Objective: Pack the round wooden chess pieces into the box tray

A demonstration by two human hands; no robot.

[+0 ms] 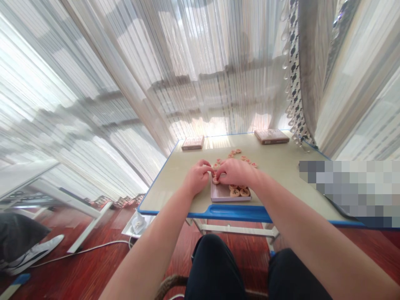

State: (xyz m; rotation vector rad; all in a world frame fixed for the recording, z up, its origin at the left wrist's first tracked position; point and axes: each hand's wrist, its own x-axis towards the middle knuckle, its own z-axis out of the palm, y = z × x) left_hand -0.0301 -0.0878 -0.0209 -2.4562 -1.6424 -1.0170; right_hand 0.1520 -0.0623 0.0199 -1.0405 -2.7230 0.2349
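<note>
Here, at the far-left corner of the shallow pale rectangular tray point(225, 195) on the beige blue-edged worktop point(281, 168), the right hand point(236, 171) has its fingers pinched on a round wooden game disc point(215, 181) — the left hand point(196, 178), fingers curled closed, just beside it.

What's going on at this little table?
A seated person has both hands at a shallow tray near the front edge of the table. The left hand and right hand meet over round wooden discs at the tray's far left corner; whether either grips one is unclear. A few discs lie in the tray, more loose discs beyond it, and two boxes sit at the far edge.
</note>
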